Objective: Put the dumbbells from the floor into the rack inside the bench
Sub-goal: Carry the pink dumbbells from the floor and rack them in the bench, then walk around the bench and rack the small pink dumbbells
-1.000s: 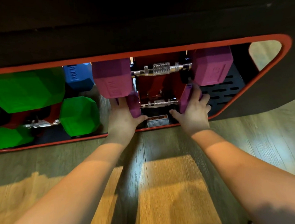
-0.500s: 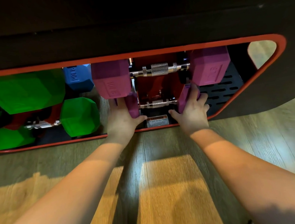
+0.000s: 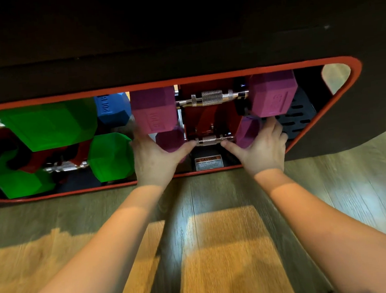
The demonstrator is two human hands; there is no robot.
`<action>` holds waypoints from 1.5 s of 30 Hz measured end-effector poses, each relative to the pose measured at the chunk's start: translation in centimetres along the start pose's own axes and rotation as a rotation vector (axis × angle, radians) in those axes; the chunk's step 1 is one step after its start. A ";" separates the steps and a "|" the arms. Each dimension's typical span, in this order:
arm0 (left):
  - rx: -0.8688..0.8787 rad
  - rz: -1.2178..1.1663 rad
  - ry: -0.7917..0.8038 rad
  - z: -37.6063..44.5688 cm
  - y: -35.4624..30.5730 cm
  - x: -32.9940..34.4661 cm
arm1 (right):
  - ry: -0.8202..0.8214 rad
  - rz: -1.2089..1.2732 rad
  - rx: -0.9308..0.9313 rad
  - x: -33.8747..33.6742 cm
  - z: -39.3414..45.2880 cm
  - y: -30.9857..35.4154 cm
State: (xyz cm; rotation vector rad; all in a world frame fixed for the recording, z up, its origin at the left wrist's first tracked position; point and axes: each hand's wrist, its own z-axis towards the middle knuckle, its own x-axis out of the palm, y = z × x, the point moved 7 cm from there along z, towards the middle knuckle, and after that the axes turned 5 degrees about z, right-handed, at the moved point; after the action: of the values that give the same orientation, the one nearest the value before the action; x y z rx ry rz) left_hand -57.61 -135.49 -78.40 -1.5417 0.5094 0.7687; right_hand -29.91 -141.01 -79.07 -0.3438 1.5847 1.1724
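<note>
A small purple dumbbell (image 3: 214,139) lies low in the red rack inside the bench (image 3: 181,78). My left hand (image 3: 155,159) cups its left head and my right hand (image 3: 262,145) cups its right head, thumbs touching the chrome handle. Just above it rests a larger purple dumbbell (image 3: 154,110) with a knurled chrome handle. Two green dumbbells, an upper green dumbbell (image 3: 50,123) and a lower green dumbbell (image 3: 109,156), sit in the rack to the left. A blue dumbbell head (image 3: 111,109) shows behind them.
The bench's dark padded top overhangs the opening, which is edged in red. A caution label (image 3: 208,162) sits on the rack base below the small dumbbell. A black slotted panel (image 3: 296,114) fills the right end. Wooden floor (image 3: 219,249) stretches towards me.
Both hands have stayed on the ends of the small purple dumbbell, with the thumbs now closer to its handle. The view has shifted slightly nearer.
</note>
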 end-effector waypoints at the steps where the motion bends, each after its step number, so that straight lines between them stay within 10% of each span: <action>1: 0.007 0.027 0.035 -0.4 -0.3 0.0 | 0.015 0.004 0.001 0.1 -0.3 0.0; 15: -0.083 0.151 0.764 -10.2 -14.3 -13.4 | 0.513 0.141 0.100 -18.8 -7.6 7.8; 29: -0.008 0.007 0.714 -15.9 -51.8 -41.1 | 0.706 0.269 -0.018 -63.3 -6.1 25.4; 45: 0.084 -0.214 0.505 -19.9 -69.4 -37.1 | 0.585 0.506 -0.184 -79.0 4.1 19.0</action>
State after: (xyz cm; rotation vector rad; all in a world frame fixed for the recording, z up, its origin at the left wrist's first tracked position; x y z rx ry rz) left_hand -29.70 -150.86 -3.71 -1.6801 0.7202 0.1835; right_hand -11.66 -155.57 -1.14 -0.4472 2.1550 1.7194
